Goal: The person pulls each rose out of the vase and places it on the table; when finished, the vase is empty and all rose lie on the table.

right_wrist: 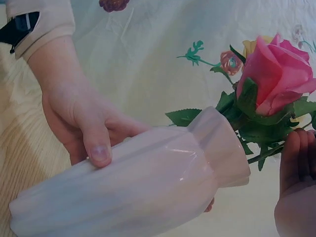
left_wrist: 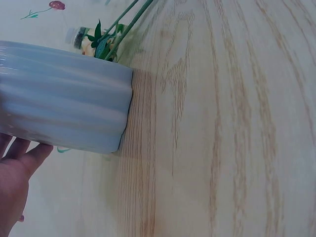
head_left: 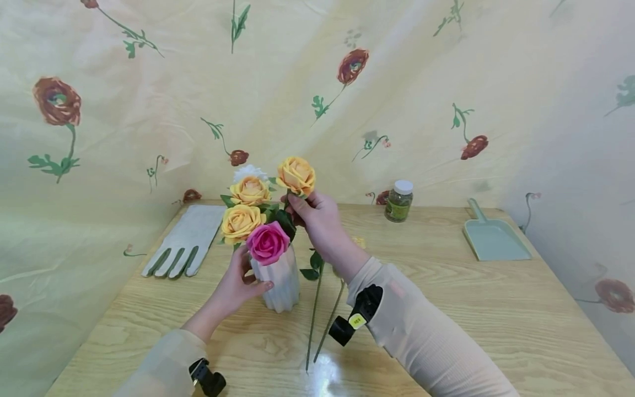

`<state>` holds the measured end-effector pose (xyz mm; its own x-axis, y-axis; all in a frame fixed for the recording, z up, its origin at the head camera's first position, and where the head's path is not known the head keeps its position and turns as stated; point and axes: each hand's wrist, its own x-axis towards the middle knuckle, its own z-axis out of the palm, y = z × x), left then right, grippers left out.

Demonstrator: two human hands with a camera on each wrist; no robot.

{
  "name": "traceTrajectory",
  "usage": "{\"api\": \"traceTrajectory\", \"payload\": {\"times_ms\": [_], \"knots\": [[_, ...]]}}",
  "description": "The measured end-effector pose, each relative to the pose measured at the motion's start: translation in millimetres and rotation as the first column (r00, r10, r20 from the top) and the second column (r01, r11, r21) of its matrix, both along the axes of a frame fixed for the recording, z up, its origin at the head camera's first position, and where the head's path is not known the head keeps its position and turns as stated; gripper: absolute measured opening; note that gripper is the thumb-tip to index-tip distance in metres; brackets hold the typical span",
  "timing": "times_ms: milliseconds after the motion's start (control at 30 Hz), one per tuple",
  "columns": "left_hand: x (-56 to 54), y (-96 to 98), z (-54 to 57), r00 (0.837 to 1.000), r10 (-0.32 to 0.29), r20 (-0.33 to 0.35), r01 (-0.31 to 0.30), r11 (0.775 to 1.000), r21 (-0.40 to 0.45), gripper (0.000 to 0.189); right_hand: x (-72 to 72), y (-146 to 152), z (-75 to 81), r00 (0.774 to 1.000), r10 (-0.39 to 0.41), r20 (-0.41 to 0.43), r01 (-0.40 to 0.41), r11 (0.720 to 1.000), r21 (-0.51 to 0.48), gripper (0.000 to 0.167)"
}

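Note:
A white fluted vase [head_left: 284, 284] stands upright on the table, holding a pink rose [head_left: 268, 243], two yellow roses [head_left: 242, 222] and a white flower [head_left: 249, 172]. My left hand [head_left: 239, 282] grips the vase's side, its thumb across the front and its fingers around the back, as the right wrist view shows. Above the vase's mouth, my right hand [head_left: 324, 226] pinches another yellow rose [head_left: 296, 175] just under its bloom. Leaves and the other blooms hide where this rose's stem ends. In the left wrist view the vase [left_wrist: 64, 98] shows its lower part.
Flower stems [head_left: 317, 309] lie right of the vase, their blooms partly behind my right forearm. A grey-white glove [head_left: 190, 237] lies at left. A lidded jar [head_left: 399, 201] and a pale green dustpan [head_left: 496, 240] are at the back right. Flowered cloth [head_left: 278, 82] hangs behind.

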<state>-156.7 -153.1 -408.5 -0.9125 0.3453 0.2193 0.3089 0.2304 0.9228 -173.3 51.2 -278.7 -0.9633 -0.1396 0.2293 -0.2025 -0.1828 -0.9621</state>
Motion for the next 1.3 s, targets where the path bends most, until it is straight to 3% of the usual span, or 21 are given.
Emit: {"api": "traceTrajectory", "payload": {"times_ms": [167,300,400,567,733,867,1167,1300], "knots": [[-1.0,-0.5,1.0,1.0,-0.006,-0.023,0.006,1.0,0.013,0.086,-1.4,1,3.8,0.998,-0.068,-0.016,0.066,0.993,-0.102,0.018],[-0.8,-0.2,2.4,1.0,-0.002,-0.007,0.002,1.0,0.024,0.085,-4.7,3,6.2,0.992,-0.129,-0.001,0.124,0.957,-0.261,0.014],[-0.1,-0.2,2.6,1.0,0.008,0.012,-0.008,1.0,0.023,0.085,-6.6,6,7.2,0.983,-0.186,0.004,0.177,0.932,-0.316,0.014],[-0.4,0.2,1.8,1.0,0.004,0.005,-0.004,0.999,0.034,0.086,-7.8,9,8.3,0.964,-0.26,-0.057,0.242,0.944,-0.223,0.012],[-1.1,1.8,2.2,1.0,-0.001,0.001,0.001,0.999,0.046,0.088,-6.8,9,9.3,0.962,-0.236,-0.139,0.22,0.968,-0.12,0.017],[-0.9,2.7,2.5,1.0,-0.007,-0.006,0.007,0.999,0.054,0.09,-5.6,8,8.9,0.966,-0.21,-0.152,0.196,0.975,-0.099,0.014],[0.4,3.4,2.5,1.0,-0.004,0.012,0.004,0.999,0.034,0.09,-4.8,11,10.3,0.985,-0.17,-0.04,0.158,0.964,-0.212,0.027],[0.9,3.0,2.0,1.0,-0.005,0.011,0.005,0.999,0.032,0.089,-5.7,15,12.7,0.983,-0.183,-0.032,0.168,0.948,-0.269,0.023]]}}
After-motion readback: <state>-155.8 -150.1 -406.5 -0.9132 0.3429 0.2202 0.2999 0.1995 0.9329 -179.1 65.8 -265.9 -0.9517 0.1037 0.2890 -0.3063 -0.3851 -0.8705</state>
